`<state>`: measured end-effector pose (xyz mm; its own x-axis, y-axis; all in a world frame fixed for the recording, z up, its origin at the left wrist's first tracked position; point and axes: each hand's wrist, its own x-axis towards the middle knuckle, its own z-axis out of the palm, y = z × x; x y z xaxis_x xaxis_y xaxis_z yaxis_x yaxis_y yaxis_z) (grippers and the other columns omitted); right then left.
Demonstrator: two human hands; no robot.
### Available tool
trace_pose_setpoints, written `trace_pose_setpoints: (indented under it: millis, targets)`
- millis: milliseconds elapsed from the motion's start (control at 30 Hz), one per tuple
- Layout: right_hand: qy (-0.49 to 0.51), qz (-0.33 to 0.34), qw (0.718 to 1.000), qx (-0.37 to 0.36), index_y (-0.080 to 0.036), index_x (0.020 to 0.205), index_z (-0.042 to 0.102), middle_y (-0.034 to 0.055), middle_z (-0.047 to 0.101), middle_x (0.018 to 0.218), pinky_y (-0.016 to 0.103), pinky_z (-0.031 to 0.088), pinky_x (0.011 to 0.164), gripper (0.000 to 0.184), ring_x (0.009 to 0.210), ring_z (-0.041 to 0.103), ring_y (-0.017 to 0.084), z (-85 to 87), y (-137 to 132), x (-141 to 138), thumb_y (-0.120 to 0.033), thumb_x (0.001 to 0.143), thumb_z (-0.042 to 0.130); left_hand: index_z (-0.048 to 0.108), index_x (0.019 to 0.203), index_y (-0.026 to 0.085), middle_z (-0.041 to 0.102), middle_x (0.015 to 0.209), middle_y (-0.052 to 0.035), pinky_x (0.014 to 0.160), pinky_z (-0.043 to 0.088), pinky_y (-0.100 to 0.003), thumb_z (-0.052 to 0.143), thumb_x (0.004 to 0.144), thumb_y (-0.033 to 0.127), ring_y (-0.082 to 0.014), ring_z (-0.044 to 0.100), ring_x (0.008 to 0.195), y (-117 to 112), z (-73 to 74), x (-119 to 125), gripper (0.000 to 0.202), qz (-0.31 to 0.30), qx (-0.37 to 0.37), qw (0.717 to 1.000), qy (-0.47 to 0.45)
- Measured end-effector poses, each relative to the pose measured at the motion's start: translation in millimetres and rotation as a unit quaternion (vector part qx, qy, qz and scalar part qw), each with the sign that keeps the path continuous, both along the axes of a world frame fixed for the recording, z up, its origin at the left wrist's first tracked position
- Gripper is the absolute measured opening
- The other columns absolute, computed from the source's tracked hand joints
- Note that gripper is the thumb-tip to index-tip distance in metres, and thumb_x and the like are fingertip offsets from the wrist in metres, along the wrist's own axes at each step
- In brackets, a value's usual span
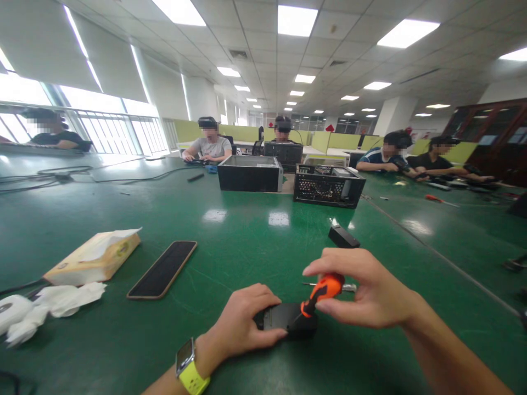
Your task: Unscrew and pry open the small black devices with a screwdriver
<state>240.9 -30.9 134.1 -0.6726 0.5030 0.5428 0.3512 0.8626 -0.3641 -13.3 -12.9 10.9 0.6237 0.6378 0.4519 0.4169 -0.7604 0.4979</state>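
On the green tabletop lies a small black box-shaped device [302,327], gripped at its left end by my left hand [249,318], thumb along the near side and fingers over the far side. My right hand [366,288] has its thumb and fingers round the handle of an orange and black screwdriver [328,288]. The screwdriver is tilted, its lower end at the top of the device; the very tip is hard to make out. Behind it a thin metal tool [349,287] is partly hidden by the right hand. A second black block [343,237] rests farther back.
A phone [162,270], a tissue pack [96,255] and crumpled tissues [57,302] are to the left. Two black computer cases [251,175] [327,186] stand farther back. Another orange screwdriver [440,199] lies far right. Several people sit round the table; cables [66,176] run at left.
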Motion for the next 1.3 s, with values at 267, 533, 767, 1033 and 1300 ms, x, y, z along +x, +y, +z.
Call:
trace_pose_setpoints:
  millis: [267, 533, 767, 1033, 1300]
  targets:
    - [-0.037, -0.038, 0.999, 0.001, -0.015, 0.111, 0.066, 0.0003, 0.067, 0.078, 0.023, 0.043, 0.061, 0.029, 0.063, 0.057, 0.011, 2.3, -1, 1, -0.022, 0.083, 0.067, 0.072, 0.099, 0.016, 0.069, 0.085, -0.008, 0.069, 0.05, -0.03, 0.071, 0.078, 0.047, -0.0226, 0.063, 0.077, 0, -0.3, -1, 0.037, -0.001, 0.0, 1.0, -0.004]
    - [-0.075, -0.039, 0.996, -0.037, -0.016, 0.103, 0.07, 0.0014, 0.07, 0.08, 0.023, 0.044, 0.063, 0.02, 0.067, 0.061, 0.012, 9.2, -7, 9, -0.023, 0.084, 0.067, 0.071, 0.098, 0.015, 0.069, 0.085, -0.0081, 0.068, 0.051, -0.03, 0.072, 0.077, 0.046, -0.0225, 0.064, 0.076, 0, 1.0, 0, 0.037, -0.006, 0.0, 1.0, -0.007]
    - [-0.066, -0.025, 0.997, -0.031, -0.014, 0.111, 0.067, 0.0043, 0.069, 0.088, 0.024, 0.046, 0.068, 0.025, 0.076, 0.062, 0.013, 12.1, -8, 5, -0.018, 0.087, 0.063, 0.071, 0.1, 0.017, 0.069, 0.085, -0.0075, 0.069, 0.05, -0.03, 0.071, 0.078, 0.046, -0.0218, 0.063, 0.077, 0, 0.5, 0, 0.037, -0.005, 0.004, 1.0, -0.008]
    - [-0.054, -0.053, 0.997, -0.022, -0.015, 0.106, 0.068, 0.0021, 0.072, 0.083, 0.023, 0.045, 0.064, 0.024, 0.068, 0.063, 0.012, 7.7, -5, 8, -0.026, 0.085, 0.069, 0.072, 0.101, 0.015, 0.069, 0.083, -0.0081, 0.066, 0.05, -0.03, 0.071, 0.079, 0.047, -0.0223, 0.063, 0.075, 1, -1.8, 0, 0.039, -0.006, 0.016, 1.0, -0.007]
    - [-0.052, -0.031, 0.998, -0.035, -0.016, 0.107, 0.066, 0.0024, 0.069, 0.087, 0.023, 0.046, 0.066, 0.028, 0.071, 0.061, 0.012, 9.7, -6, 9, -0.013, 0.079, 0.066, 0.072, 0.101, 0.015, 0.07, 0.085, -0.0084, 0.067, 0.05, -0.03, 0.072, 0.079, 0.045, -0.0221, 0.064, 0.076, 2, -2.7, -1, 0.037, -0.013, 0.026, 1.0, -0.01]
